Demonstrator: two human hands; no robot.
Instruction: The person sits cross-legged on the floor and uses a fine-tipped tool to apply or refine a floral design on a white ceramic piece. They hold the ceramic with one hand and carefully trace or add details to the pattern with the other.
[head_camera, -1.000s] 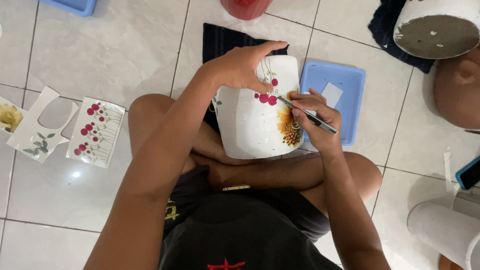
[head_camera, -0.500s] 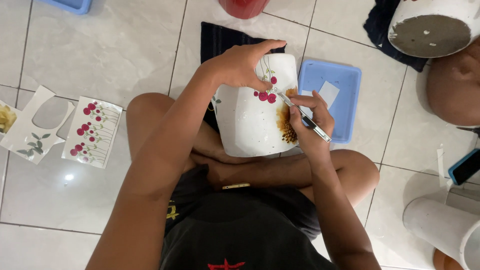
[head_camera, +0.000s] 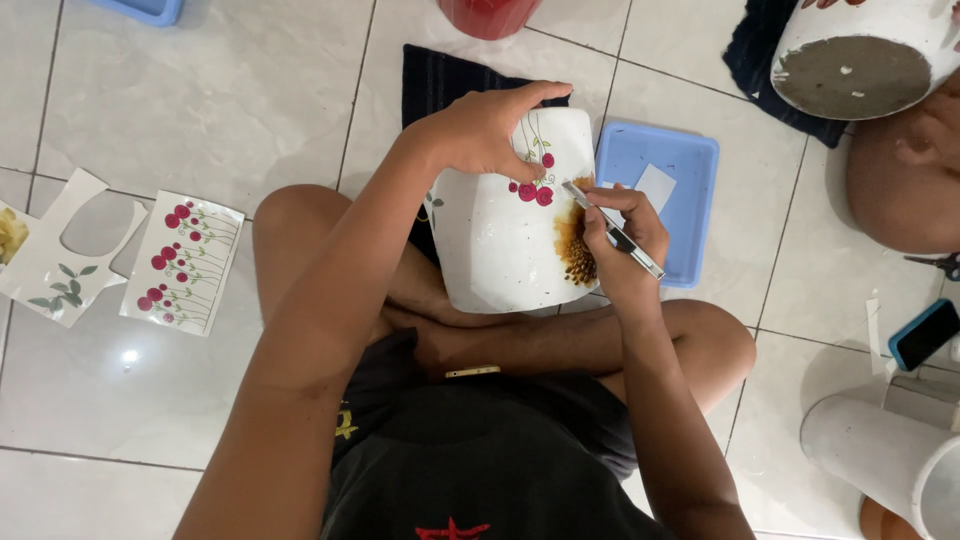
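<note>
- Two hands at work on one white pot (head_camera: 500, 250), seen from the head camera looking straight down.
- Pot lying on its side across crossed legs, over the edge of a dark cloth (head_camera: 440, 75) on the tiled floor (head_camera: 200, 100).
- Left hand (head_camera: 490, 130) cupped over the pot's upper end, fingers curled down onto the surface, pressing it steady.
- Red rose decals (head_camera: 530, 190) just below those fingers; brown sunflower decal (head_camera: 575, 245) on the pot's right flank.
- Right hand (head_camera: 625, 235) closed in a pinch around a slim metal tool (head_camera: 610, 230), tip touching the pot between roses and sunflower.
- Blue tray (head_camera: 690, 225) on the floor just right of the pot, a small white scrap lying in it.
- Sheet of red flower decals (head_camera: 185, 265) on the floor well to the left; beside it a cut-out backing sheet (head_camera: 60, 260) with green leaves.
- Second white pot (head_camera: 860, 50) at top right, base turned toward the camera, on another dark cloth.
- Blue-edged phone (head_camera: 925, 333) on the floor at right; white cylinder (head_camera: 880, 460) at bottom right.
</note>
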